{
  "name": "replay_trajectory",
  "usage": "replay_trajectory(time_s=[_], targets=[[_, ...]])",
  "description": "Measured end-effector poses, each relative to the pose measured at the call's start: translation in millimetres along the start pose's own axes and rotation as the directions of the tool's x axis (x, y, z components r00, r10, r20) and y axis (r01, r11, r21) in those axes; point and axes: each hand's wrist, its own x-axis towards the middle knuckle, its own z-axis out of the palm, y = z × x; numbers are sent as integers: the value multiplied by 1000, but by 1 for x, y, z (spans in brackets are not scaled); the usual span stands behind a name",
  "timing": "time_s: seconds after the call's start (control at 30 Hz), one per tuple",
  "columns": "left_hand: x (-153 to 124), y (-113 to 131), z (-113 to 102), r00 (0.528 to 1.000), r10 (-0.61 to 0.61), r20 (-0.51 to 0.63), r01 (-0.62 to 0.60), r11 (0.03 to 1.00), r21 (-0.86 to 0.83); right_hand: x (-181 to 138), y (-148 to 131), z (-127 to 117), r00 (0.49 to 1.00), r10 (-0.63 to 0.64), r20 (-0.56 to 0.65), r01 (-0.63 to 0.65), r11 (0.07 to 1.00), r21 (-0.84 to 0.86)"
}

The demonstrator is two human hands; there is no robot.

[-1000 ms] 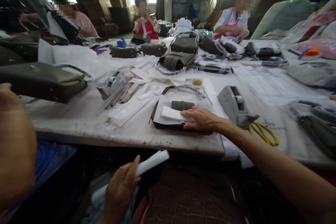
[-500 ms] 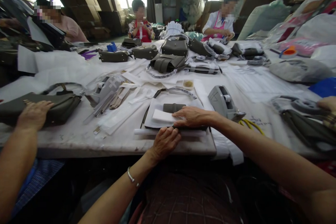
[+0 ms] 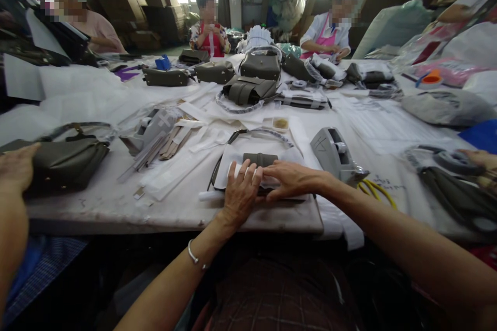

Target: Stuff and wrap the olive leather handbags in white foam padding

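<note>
In front of me lies a dark olive handbag, its wrapped handle (image 3: 285,139) arching away from me. A white sheet (image 3: 222,171) covers much of it, with an olive strap piece (image 3: 260,159) showing above. My left hand (image 3: 241,190), a bracelet on its wrist, rests with fingers spread over a folded white strip, which it mostly hides. My right hand (image 3: 291,178) reaches in from the right, fingers stretched out and touching the bag's front beside my left hand. A white roll (image 3: 210,196) pokes out along the near edge.
Tape dispensers stand to the right (image 3: 334,152) and left (image 3: 149,126). Neighbours' hands (image 3: 17,168) touch an olive bag (image 3: 68,163) at left and another bag (image 3: 452,191) at right. More handbags (image 3: 260,64) lie at the back, with co-workers beyond. Yellow scissors handles (image 3: 376,191) lie right.
My left hand has moved up from the near edge onto the white strip, its fingers spreading. My right hand has shifted slightly right. The left neighbour's hand has slid left along its bag.
</note>
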Motion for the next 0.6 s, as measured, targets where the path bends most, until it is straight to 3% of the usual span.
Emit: replay_trajectory(time_s=[0.13, 0.23, 0.37, 0.43, 0.6], targets=[[-1, 3, -4, 998, -14, 60, 15, 1000, -21, 0, -8, 21, 993, -12, -117, 2, 997, -83], [-24, -11, -17, 999, 37, 16, -37, 999, 21, -3, -11, 33, 980, 53, -191, -68, 995, -75], [-75, -47, -29, 969, -231, -92, 237, 970, 61, -6, -10, 35, 977, 71, -201, -83, 995, -48], [-93, -60, -27, 929, -368, -50, 369, 929, 26, -6, -10, 33, 979, 75, -189, -87, 995, -55], [-94, -60, -23, 839, -541, 50, 542, 840, -9, -4, -12, 28, 981, 92, -173, -105, 992, -64]])
